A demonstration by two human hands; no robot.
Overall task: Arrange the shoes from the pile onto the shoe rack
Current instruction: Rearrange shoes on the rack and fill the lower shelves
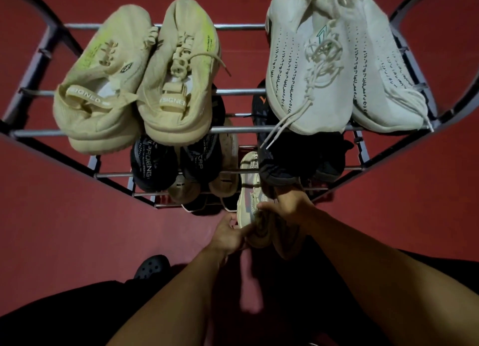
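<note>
The shoe rack (233,130) fills the view from above, its top tier carrying a tan pair (134,81) and a white knit pair (337,68), with dark shoes (155,166) on the tiers below. At the lowest tier's front, the beige shoe (250,190) lies partly on the rails, heel toward the person. The right hand (293,203) grips its near end from above; the left hand (229,233) pinches the heel from below. To finish well, slide it forward until both rails carry the sole, toe pointing inward, beside its neighbours.
</note>
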